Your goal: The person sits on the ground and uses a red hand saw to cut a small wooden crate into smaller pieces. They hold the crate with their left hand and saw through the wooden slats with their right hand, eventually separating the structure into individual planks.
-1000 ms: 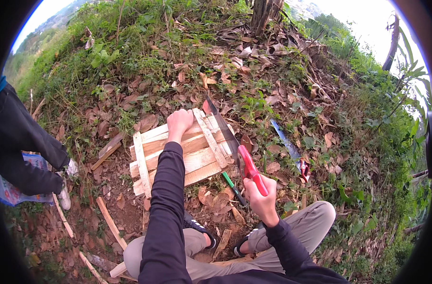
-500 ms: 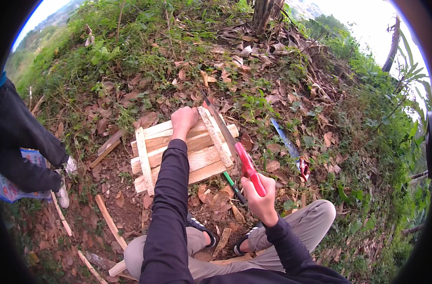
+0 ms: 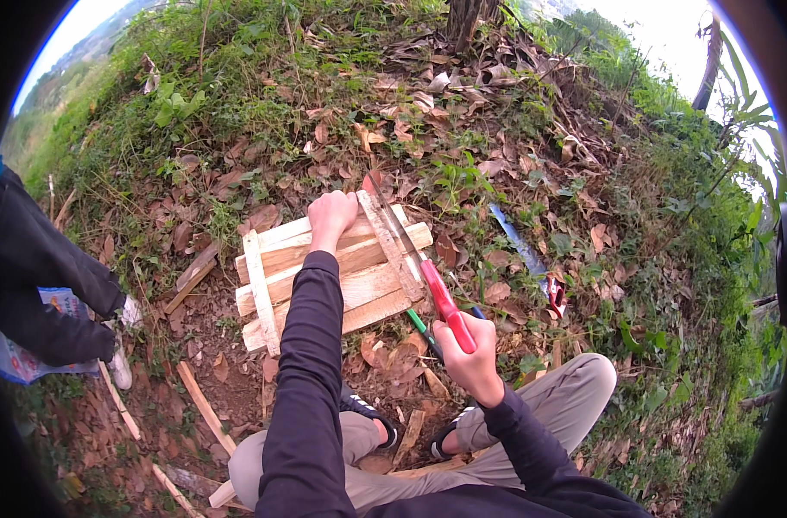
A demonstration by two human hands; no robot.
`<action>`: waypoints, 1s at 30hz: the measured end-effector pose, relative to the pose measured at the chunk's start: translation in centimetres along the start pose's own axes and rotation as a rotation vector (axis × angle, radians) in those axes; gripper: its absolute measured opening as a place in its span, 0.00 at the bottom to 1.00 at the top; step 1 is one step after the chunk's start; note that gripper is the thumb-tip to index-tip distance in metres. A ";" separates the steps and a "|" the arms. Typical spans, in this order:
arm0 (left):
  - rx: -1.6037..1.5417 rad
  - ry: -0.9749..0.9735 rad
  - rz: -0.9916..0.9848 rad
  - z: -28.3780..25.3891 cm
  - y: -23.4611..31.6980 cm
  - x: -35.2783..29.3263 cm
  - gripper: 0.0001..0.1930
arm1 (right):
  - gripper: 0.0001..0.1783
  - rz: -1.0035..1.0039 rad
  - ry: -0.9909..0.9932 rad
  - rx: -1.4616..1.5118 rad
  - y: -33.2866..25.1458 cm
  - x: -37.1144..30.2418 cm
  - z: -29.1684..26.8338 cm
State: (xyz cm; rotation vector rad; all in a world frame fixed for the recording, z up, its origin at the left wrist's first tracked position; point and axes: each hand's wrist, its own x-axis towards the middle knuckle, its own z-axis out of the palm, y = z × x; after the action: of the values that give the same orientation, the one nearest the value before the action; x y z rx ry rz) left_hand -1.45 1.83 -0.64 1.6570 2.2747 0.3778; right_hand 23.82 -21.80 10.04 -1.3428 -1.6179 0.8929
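A small panel of pale wooden slats lies on the leafy ground before me, with one cross strip at its left end and another cross strip at its right. My left hand is closed at the panel's far edge, beside the top of the right strip; its fingertips are hidden. Wrapped round the red handle of a handsaw, my right hand holds it slanting away from me. The saw's blade lies along the right strip, over the slat ends. Whether its teeth touch wood I cannot tell.
A green-handled tool pokes out under the panel's near right corner. To the right lies a blue-bladed tool with a red handle. Wood offcuts are scattered at left. Another person's dark-clothed leg stands far left beside a plastic bag.
The saw has shifted slightly left, its blade now overlapping the right strip rather than sitting beside it. My right hand has come a little nearer; my left hand keeps its place on the panel.
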 end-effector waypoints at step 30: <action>0.089 0.006 -0.061 -1.1 -1.1 -1.3 0.30 | 0.03 -0.063 0.012 0.080 6.8 -1.2 -7.8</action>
State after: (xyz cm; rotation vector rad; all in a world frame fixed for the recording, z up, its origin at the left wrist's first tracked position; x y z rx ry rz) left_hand -2.49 0.23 0.10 1.6248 2.3719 0.2717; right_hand 33.70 -21.66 6.82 -1.2335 -1.5901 0.9000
